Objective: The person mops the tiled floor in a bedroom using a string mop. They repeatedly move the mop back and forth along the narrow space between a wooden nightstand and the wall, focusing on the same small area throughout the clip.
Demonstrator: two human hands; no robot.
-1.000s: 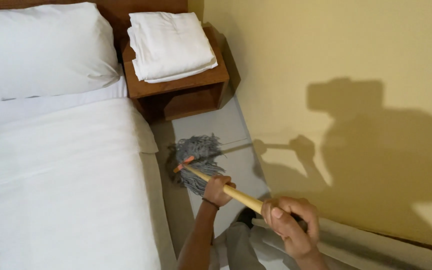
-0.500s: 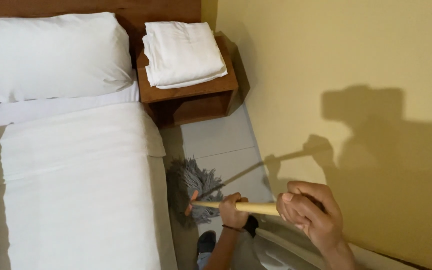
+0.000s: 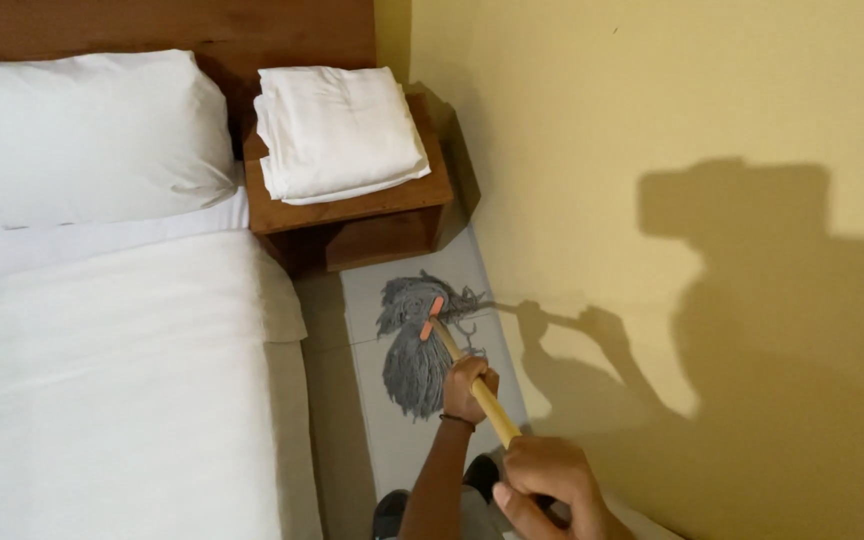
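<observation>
Both hands grip the yellow wooden handle (image 3: 472, 380) of a mop. My left hand (image 3: 467, 388) holds it lower down, nearer the head. My right hand (image 3: 542, 490) is closed around the upper end at the bottom of the view. The grey string mop head (image 3: 417, 345), with an orange clamp (image 3: 431, 317), lies spread on the pale tiled floor (image 3: 392, 440) between the bed and the wall.
A bed with a white sheet (image 3: 112, 390) and white pillow (image 3: 82, 140) fills the left. A wooden nightstand (image 3: 352, 215) carries folded white towels (image 3: 337, 130) just beyond the mop. A yellow wall (image 3: 672, 150) bounds the narrow floor strip on the right.
The mop head has slid forward along the floor toward the nightstand and spread out. Both hands moved with the handle, and the view shifted.
</observation>
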